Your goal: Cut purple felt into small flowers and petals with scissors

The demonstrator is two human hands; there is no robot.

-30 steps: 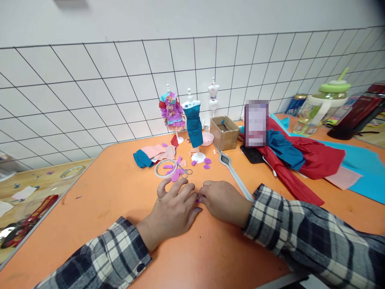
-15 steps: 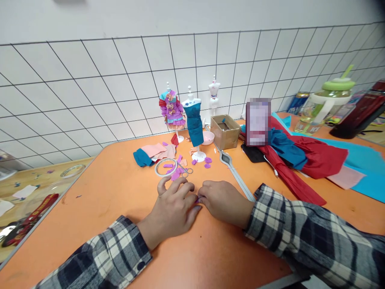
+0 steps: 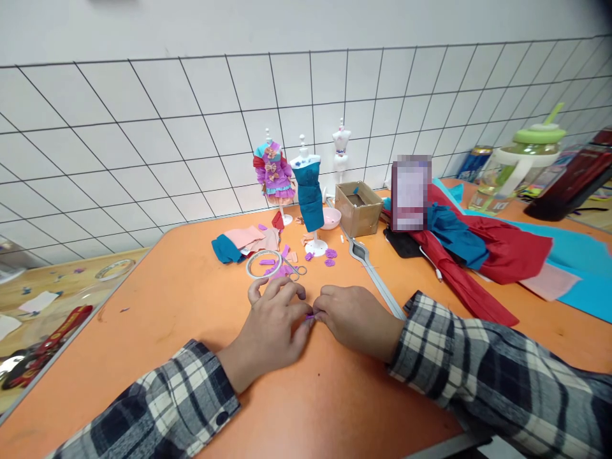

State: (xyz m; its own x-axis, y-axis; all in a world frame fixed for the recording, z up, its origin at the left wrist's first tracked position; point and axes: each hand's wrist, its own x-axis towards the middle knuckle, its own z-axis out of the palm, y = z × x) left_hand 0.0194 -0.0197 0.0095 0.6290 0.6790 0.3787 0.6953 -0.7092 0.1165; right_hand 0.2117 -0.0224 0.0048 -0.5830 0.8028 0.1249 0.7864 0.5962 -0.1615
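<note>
Between my two hands is a small purple strip of crepe paper, mostly hidden by the fingers. My left hand pinches its left end between thumb and forefinger, the other fingers curled above. On the other end, my right hand is closed with bent fingers. Just beyond lie scissors, a roll of tape and purple paper scraps. Several crumpled purple paper pieces rest near a small dress form wrapped in teal paper.
Behind stand a dress form in a purple outfit, a bare white form, a pink bowl and a cardboard box. To the right are a phone, red crepe paper, a lidded jug and a dark red bottle.
My left thumb and fingers have shifted slightly left and up, and more of the purple paper shows between the hands. My right hand stays nearly in place.
</note>
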